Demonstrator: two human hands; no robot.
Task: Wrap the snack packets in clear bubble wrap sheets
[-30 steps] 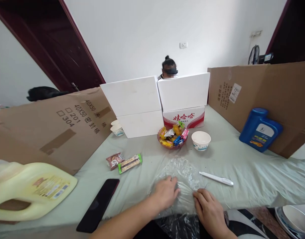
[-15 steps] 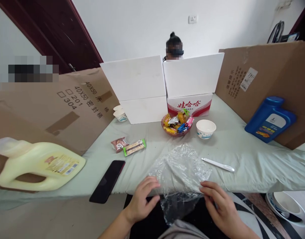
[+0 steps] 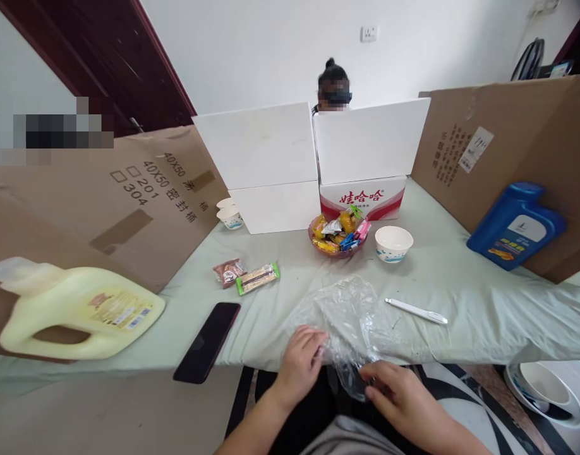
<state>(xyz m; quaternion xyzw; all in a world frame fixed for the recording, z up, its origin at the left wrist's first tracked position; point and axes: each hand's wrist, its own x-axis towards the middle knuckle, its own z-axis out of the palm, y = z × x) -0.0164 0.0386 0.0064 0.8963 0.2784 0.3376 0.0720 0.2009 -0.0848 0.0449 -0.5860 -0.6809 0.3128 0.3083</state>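
A crumpled clear plastic bag (image 3: 354, 309) lies at the near edge of the table, and part of it hangs over that edge. At its left side my left hand (image 3: 303, 357) is closed, its fingers curled on the plastic. My right hand (image 3: 389, 388) pinches the lower right part of the bag, thumb and fingers drawn together. To the right of the bag lies a slim white tool (image 3: 417, 311), perhaps a utility knife. Further left on the cloth is a black phone (image 3: 208, 341), its lower end over the table edge.
A candy-filled bowl (image 3: 335, 251) and a white paper bowl (image 3: 394, 243) stand ahead. Two wrapped snacks (image 3: 258, 279) lie left of them. A yellow jug (image 3: 81, 313), blue bottle (image 3: 517, 227), white panels (image 3: 271, 170) and cardboard boxes (image 3: 498, 139) surround the table. Another person's head (image 3: 334, 85) shows behind.
Both hands have come closer together; the left moved right and the right moved left. Their fingers have closed on the plastic, and its hanging part is gathered narrower.
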